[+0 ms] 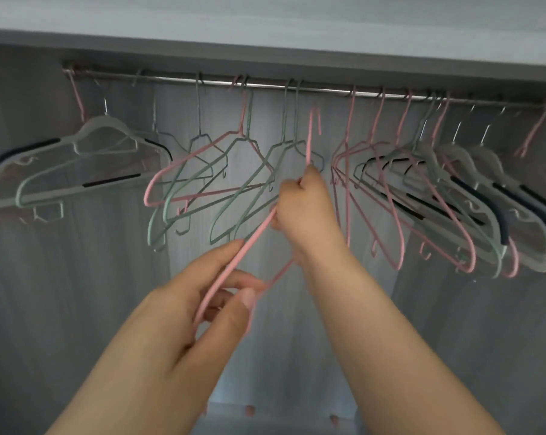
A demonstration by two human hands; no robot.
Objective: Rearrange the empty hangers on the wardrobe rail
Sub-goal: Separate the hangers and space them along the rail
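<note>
Closest to my lens, the left hand (202, 312) pinches the pink hanger (236, 265) by one shoulder to steady it. Beyond, the wardrobe rail (328, 92) carries grey, green and pink hangers in loose bunches. The right hand (303, 205) has its grip curled round that hanger's neck, steering the hook (311, 127), which hangs unhooked just below the rail, bound, I judge, for the pink bunch (375, 171).

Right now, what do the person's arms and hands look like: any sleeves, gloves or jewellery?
Both are bare. The left hand and right hand wear no gloves, and no rings show. The left forearm and right forearm carry no sleeve, watch or bracelet as far as the picture reaches. The left thumbnail looks short and unpainted.
</note>
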